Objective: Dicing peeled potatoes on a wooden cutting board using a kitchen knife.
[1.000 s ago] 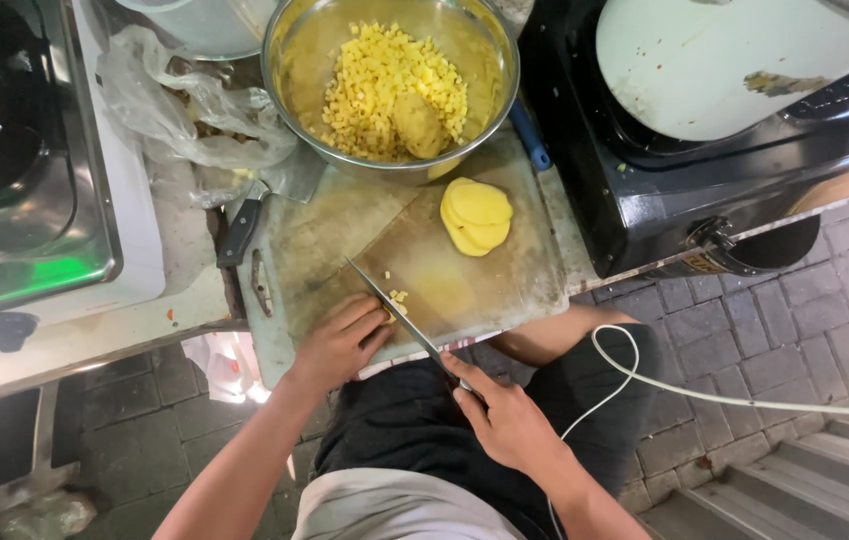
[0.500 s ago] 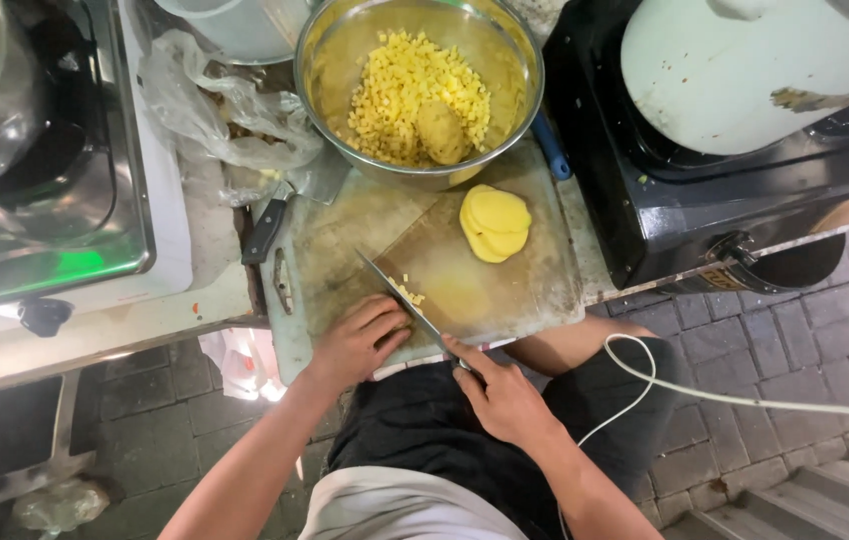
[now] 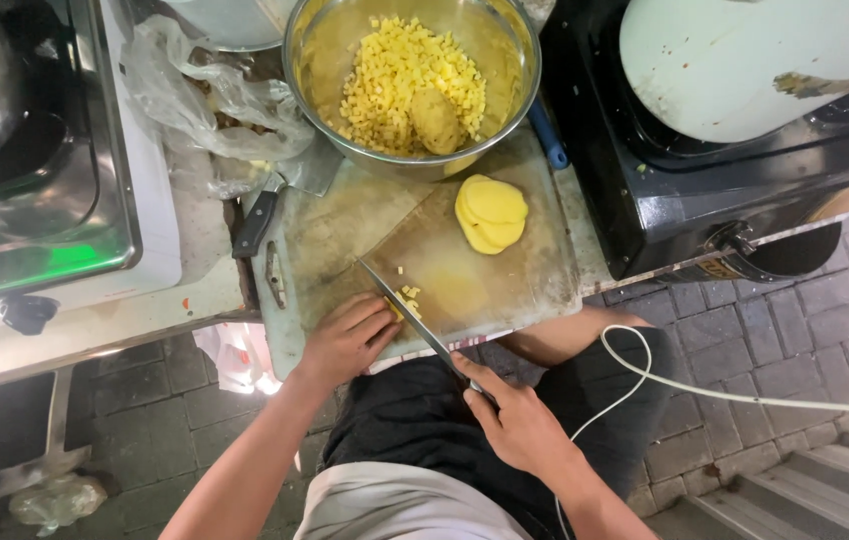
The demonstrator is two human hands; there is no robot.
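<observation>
My right hand [image 3: 513, 418] grips the handle of a long knife [image 3: 407, 310], whose blade lies slanted across a worn cutting board [image 3: 535, 275]. My left hand [image 3: 347, 338] rests on the board's near edge, fingers curled against the blade beside a few small yellow potato cubes [image 3: 409, 295]. A stack of yellow potato slices [image 3: 490, 212] lies further up the board. Behind the board stands a metal bowl [image 3: 310, 75] holding diced potato [image 3: 395, 75] and one whole peeled piece [image 3: 435, 118].
A second knife with a black handle [image 3: 257, 222] lies left of the board beside a crumpled plastic bag [image 3: 200, 95]. A gas stove [image 3: 40, 190] is at the left, a black cooker [image 3: 725, 150] with a white lid at the right. A white cable [image 3: 705, 385] crosses my lap.
The view has shifted slightly; my hands and the knife stay at the board's near edge, with the left hand still pressed by the blade.
</observation>
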